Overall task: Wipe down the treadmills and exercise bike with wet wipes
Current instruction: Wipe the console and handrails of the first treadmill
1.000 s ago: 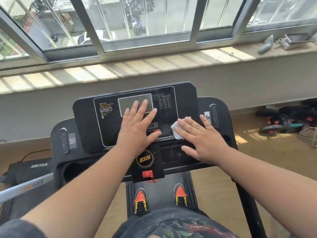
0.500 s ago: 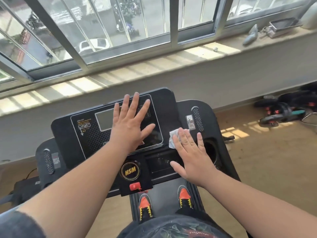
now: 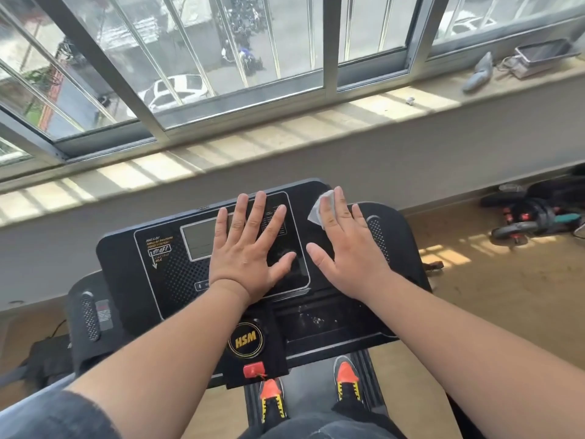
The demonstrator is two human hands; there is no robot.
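Note:
I stand on a black treadmill and look down at its console, which has a grey display and a yellow HSM badge. My left hand lies flat with spread fingers on the middle of the control panel. My right hand presses a white wet wipe flat against the upper right part of the console with straight fingers. The wipe sticks out to the left of those fingers, near the console's top edge.
A sunlit window sill runs behind the console, with a tablet-like device and a grey object at its right end. Black exercise gear lies on the wooden floor to the right. My orange-toed shoes stand on the belt.
My right hand has slid the wipe up the console from its lower right part to near the top right edge. My left hand stays flat on the panel.

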